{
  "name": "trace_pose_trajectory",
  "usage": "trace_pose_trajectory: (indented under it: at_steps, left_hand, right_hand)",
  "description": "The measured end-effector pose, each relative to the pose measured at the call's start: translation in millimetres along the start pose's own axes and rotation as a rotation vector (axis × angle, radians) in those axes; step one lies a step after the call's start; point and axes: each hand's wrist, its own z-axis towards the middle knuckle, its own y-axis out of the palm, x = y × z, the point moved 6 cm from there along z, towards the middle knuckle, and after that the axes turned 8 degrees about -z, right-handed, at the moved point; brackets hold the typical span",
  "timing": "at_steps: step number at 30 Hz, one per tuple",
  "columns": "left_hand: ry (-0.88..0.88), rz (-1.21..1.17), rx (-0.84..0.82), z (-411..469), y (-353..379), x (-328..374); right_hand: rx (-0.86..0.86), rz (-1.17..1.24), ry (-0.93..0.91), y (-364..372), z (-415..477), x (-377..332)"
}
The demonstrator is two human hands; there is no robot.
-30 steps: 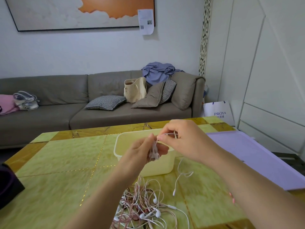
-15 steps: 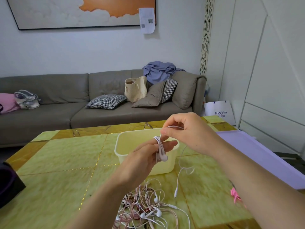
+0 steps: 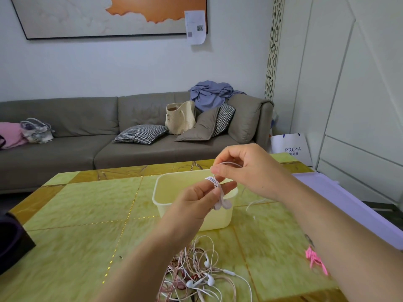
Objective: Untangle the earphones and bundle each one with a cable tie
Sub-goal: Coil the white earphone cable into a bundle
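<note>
- Our right hand [image 3: 246,171], pinching the earphone cable [image 3: 229,163], has laid more turns round our left hand [image 3: 196,199], which pinches the coil [image 3: 212,181].
- The loose tail [image 3: 254,202] at 4 o'clock is shorter, so we judge tying is near.

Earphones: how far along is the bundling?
Done: no finished bundle visible; what shows of the bin looks empty. In hand: one white earphone, its cable wound round fingers of the left hand, the right hand pinching the loose run. Left: tying it with one of the pink cable ties, then the tangled pile.
</note>
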Motion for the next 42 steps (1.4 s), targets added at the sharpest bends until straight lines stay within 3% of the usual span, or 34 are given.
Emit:
trace_pose_trajectory:
  at_steps: [7,10,13,16,18,21,23,29,35,42]
  left_hand:
    - [-0.006,0.028,-0.037,-7.5,4.6,8.6]
    - [0.013,-0.02,-0.065,-13.4,2.9,24.1]
    - [0.067,-0.245,-0.009,-11.1,0.6,40.6]
    - [0.094,-0.519,0.126,-2.5,-10.1,45.6]
    - [0.098,-0.572,0.195,1.9,-20.4,43.9]
    - [0.073,-0.492,0.302,2.8,-38.9,31.1]
    - [0.027,-0.367,0.323,1.0,-45.4,21.3]
    - [-0.126,-0.208,0.215,-2.9,-35.2,9.3]
    - [-0.134,-0.368,0.213,-1.2,-37.4,12.4]
    - [-0.182,-0.084,0.023,-9.4,-13.2,11.6]
  right_hand:
    - [0.025,-0.015,0.013,-6.9,6.5,6.3]
    - [-0.004,0.167,0.109,-1.6,2.4,24.9]
    - [-0.03,0.349,0.168,20.9,-5.6,38.3]
    - [-0.134,0.156,0.139,50.5,-15.8,36.5]
    - [-0.24,-0.018,0.097,63.3,-21.6,28.6]
    - [-0.353,-0.205,0.087,64.8,-28.8,16.9]
    - [-0.323,-0.265,0.064,52.0,-28.9,5.9]
    - [-0.2,-0.305,0.012,15.3,-18.3,-6.3]
    - [-0.161,-0.25,0.003,-0.6,-19.6,-9.6]
    - [-0.136,-0.249,-0.06,6.4,-7.6,-24.0]
